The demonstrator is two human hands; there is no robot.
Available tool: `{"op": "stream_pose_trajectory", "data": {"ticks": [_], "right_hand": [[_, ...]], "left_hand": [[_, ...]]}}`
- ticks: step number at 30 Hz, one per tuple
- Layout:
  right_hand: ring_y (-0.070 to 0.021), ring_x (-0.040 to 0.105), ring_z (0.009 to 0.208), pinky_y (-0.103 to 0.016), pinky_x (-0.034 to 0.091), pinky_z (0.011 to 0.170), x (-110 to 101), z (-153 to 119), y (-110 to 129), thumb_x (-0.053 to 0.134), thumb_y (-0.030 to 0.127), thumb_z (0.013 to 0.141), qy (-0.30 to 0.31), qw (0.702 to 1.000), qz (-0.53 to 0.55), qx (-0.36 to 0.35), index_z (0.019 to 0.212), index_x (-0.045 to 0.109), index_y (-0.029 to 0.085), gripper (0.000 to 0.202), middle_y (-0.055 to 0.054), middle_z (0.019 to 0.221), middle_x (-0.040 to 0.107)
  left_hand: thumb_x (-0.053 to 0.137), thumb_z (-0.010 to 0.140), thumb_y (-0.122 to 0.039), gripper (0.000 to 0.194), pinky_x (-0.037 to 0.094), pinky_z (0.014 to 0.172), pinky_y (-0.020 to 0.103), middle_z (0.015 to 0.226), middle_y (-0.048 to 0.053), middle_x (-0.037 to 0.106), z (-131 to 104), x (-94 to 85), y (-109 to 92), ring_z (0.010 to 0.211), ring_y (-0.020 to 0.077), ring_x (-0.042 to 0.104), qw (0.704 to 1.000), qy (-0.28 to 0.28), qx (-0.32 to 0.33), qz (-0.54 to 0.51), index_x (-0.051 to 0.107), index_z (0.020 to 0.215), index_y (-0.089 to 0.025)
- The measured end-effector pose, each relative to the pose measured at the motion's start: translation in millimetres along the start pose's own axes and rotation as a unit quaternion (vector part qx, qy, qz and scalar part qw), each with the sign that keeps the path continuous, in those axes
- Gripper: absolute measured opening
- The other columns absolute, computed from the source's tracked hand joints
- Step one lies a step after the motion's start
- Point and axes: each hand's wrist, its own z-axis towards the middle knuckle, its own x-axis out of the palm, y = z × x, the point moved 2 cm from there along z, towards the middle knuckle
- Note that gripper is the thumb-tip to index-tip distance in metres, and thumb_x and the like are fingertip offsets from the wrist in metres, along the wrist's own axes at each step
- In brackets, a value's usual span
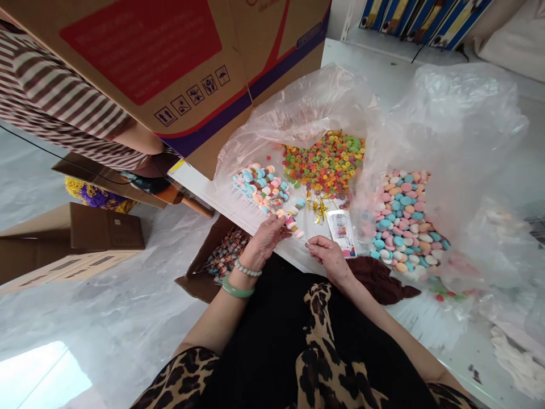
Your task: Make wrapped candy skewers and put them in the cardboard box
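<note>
My left hand (pixel 267 237) is closed on a short row of threaded candies (pixel 293 227) in pink, white and green, at the table's front edge. My right hand (pixel 328 255) pinches a thin pale end beside the row; whether it is a stick or a string I cannot make out. Just beyond the fingers lie gold twist ties (pixel 318 209) and a small printed card (pixel 340 228). A loose pile of pastel candies (pixel 259 183) sits behind my left hand. Farther back is a heap of colourful ring candies (pixel 326 162) on clear plastic.
Pastel candies (pixel 404 218) fill a clear bag at right. A brown cloth (pixel 381 279) lies by my right forearm. A large carton (pixel 187 68) stands at the back left, near a person in a striped top (pixel 72 96). Below the edge, an open box (pixel 198 270) holds wrapped pieces.
</note>
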Motion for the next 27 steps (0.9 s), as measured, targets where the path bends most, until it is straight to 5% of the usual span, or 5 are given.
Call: {"op": "stream_pose_trajectory", "data": {"ticks": [4, 10, 15, 18, 27], "right_hand": [[-0.0088, 0.033, 0.051, -0.025, 0.021, 0.049, 1, 1, -2, 0.071, 0.04, 0.065, 0.006, 1.0, -0.008, 0.015, 0.069, 0.067, 0.019, 0.022, 0.004, 0.053, 0.049], [-0.0034, 0.026, 0.042, -0.02, 0.012, 0.042, -6, 7, -5, 0.077, 0.033, 0.059, 0.03, 0.99, 0.11, 0.08, 0.07, 0.064, 0.015, 0.025, 0.006, 0.05, 0.048], [0.0004, 0.022, 0.04, -0.013, 0.014, 0.037, -13, 12, -6, 0.078, 0.019, 0.062, 0.18, 0.913, 0.299, 0.213, 0.07, 0.057, 0.014, 0.023, 0.008, 0.053, 0.043], [0.001, 0.024, 0.04, -0.01, 0.018, 0.036, -15, 14, -8, 0.074, 0.013, 0.069, 0.214, 0.878, 0.35, 0.248, 0.072, 0.055, 0.013, 0.019, 0.008, 0.055, 0.042], [0.0, 0.027, 0.039, -0.009, 0.022, 0.034, -11, 18, -14, 0.068, 0.01, 0.075, 0.215, 0.881, 0.338, 0.253, 0.074, 0.055, 0.013, 0.014, 0.007, 0.055, 0.042]], "left_hand": [[0.077, 0.076, -0.035, 0.032, 0.054, 0.078, 0.032, 0.09, 0.008, 0.072, 3, -1.0, -14, 0.081, 0.0184, 0.069, 0.998, -0.008, 0.019, -0.063, 0.067, 0.098, -0.014], [0.069, 0.084, -0.028, 0.023, 0.054, 0.081, 0.03, 0.094, 0.008, 0.072, 6, 6.1, -4, 0.09, 0.0201, 0.07, 0.99, 0.006, 0.077, -0.121, 0.066, 0.102, -0.014], [0.067, 0.086, -0.029, 0.021, 0.055, 0.082, 0.031, 0.096, 0.008, 0.073, 6, 2.6, 4, 0.092, 0.0197, 0.07, 0.982, 0.011, 0.071, -0.172, 0.067, 0.102, -0.015], [0.065, 0.087, -0.029, 0.019, 0.055, 0.083, 0.032, 0.094, 0.007, 0.073, 8, -3.9, 2, 0.09, 0.0188, 0.07, 0.98, 0.001, 0.08, -0.183, 0.068, 0.1, -0.015], [0.072, 0.081, -0.029, 0.025, 0.056, 0.077, 0.03, 0.092, 0.007, 0.073, 9, -13.2, -1, 0.087, 0.0198, 0.071, 0.984, 0.002, 0.108, -0.144, 0.069, 0.101, -0.015]]}}
